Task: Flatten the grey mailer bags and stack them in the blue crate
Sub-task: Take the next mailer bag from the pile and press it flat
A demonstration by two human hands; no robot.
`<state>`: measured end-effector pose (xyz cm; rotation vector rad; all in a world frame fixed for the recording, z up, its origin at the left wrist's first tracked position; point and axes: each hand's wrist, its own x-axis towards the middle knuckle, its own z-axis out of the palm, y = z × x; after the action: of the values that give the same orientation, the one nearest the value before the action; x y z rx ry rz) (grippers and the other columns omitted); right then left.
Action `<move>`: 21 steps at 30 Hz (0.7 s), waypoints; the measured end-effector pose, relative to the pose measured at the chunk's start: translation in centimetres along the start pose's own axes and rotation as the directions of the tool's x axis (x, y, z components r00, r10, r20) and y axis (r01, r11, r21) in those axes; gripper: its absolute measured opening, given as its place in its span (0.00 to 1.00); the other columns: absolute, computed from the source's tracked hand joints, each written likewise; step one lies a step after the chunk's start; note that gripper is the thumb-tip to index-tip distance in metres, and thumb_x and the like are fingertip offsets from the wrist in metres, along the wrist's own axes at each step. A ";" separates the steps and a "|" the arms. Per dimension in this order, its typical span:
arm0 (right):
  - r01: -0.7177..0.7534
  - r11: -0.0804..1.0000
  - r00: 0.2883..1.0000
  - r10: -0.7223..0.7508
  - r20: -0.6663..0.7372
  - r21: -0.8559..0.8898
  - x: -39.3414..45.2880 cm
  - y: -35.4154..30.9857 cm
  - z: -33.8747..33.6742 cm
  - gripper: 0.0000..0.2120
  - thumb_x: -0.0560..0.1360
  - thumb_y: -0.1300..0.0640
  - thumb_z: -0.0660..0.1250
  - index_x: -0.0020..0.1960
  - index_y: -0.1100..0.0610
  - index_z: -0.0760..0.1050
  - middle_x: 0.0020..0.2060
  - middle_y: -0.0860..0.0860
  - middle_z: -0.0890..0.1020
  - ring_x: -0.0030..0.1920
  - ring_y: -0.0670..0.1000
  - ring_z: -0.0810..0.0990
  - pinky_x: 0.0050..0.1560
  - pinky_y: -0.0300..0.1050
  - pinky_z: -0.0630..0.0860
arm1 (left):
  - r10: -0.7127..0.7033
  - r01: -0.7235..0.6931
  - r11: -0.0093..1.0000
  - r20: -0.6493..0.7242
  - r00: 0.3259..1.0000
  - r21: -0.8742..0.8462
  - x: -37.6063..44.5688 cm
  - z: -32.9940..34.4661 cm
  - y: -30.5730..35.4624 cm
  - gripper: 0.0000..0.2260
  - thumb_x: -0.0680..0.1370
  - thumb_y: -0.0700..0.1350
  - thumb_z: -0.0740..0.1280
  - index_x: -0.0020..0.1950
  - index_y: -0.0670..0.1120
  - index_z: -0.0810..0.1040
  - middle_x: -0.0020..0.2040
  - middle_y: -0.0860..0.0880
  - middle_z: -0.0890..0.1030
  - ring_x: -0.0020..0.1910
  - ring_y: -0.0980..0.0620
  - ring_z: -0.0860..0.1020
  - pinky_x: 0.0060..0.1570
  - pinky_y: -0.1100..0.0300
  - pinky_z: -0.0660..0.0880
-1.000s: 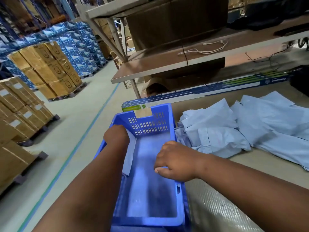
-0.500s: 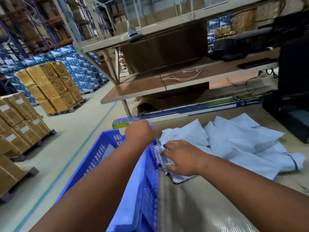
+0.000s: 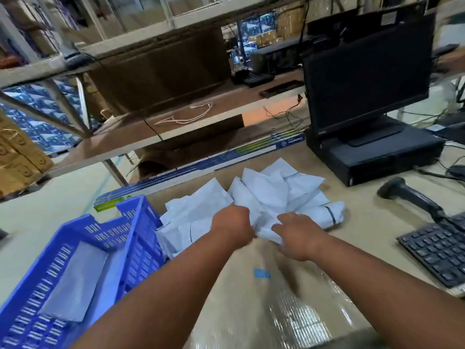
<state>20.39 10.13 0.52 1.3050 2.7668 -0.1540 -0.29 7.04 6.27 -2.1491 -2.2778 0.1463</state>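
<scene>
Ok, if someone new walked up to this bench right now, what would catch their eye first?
Probably the two hands, left and right, both gripping a crumpled mailer in the pile at the table's middle. Next, the blue crate at the left edge with flat mailers inside, then the black monitor at the back right.

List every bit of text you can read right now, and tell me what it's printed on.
"Crompton", seen upside down, on the long blue-and-white box behind the mailer bags.
Smaller print along that box: too blurred to read.
Labels on the stacked cartons at left: too blurred.
Keyboard keys: unreadable.
</scene>
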 end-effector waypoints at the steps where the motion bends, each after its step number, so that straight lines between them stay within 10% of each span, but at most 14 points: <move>1: -0.039 0.999 0.999 0.039 0.016 0.008 -0.4 1.1 0.7 0.24 0.78 0.42 0.63 0.72 0.47 0.70 0.72 0.53 0.70 0.74 0.59 0.68 0.68 0.53 0.69 | 0.033 -0.033 0.999 0.003 0.999 -0.003 0.2 0.7 1.2 0.10 0.78 0.54 0.68 0.53 0.50 0.76 0.57 0.47 0.81 0.57 0.42 0.80 0.48 0.54 0.74; 14: -0.011 0.995 0.990 0.025 -0.139 0.099 -1.2 4.8 5.1 0.22 0.72 0.52 0.66 0.66 0.49 0.75 0.57 0.52 0.77 0.58 0.59 0.76 0.57 0.57 0.73 | 0.319 -0.319 0.948 0.002 0.948 0.002 1.1 8.8 5.4 0.38 0.68 0.48 0.73 0.76 0.51 0.62 0.70 0.46 0.72 0.69 0.41 0.73 0.58 0.46 0.79; 21: 0.183 0.960 0.982 -0.170 -0.080 0.214 -4.7 5.7 5.8 0.24 0.69 0.48 0.68 0.66 0.45 0.73 0.57 0.47 0.77 0.58 0.54 0.75 0.61 0.51 0.75 | 0.401 -0.406 0.912 -0.078 0.913 -0.058 -3.1 10.2 5.4 0.32 0.71 0.53 0.66 0.75 0.46 0.73 0.65 0.46 0.77 0.60 0.42 0.78 0.60 0.48 0.76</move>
<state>27.92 9.43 -5.05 1.1177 2.9881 -0.4518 4.61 3.62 -4.08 -2.5940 -1.8004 -0.0080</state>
